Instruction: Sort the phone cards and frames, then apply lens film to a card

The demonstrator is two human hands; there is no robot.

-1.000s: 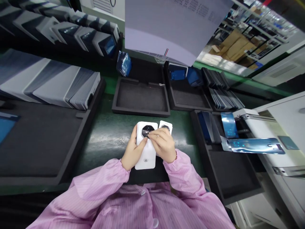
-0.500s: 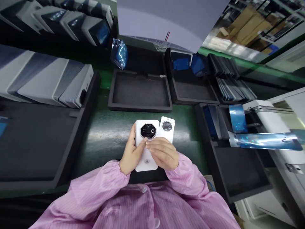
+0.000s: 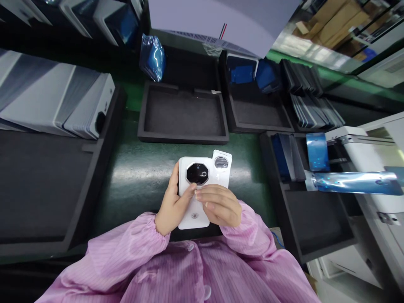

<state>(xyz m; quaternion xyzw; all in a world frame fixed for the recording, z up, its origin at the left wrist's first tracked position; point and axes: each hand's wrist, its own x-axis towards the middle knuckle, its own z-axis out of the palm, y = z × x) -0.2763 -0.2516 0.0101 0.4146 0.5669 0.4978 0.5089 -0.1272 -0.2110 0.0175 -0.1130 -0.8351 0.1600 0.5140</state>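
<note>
The right hand (image 3: 219,205) is lower on the white phone (image 3: 195,191) now. A second ago its fingers covered part of the black camera bump (image 3: 197,173). Now the whole bump shows, and the fingertips sit just under it. The small white card (image 3: 221,169) with the round lens piece sticks out more beside the phone than before. The left hand's (image 3: 172,204) thumb has slid down a little too and touches the phone below the bump. The head has tipped, so the trays look nearer the top.
</note>
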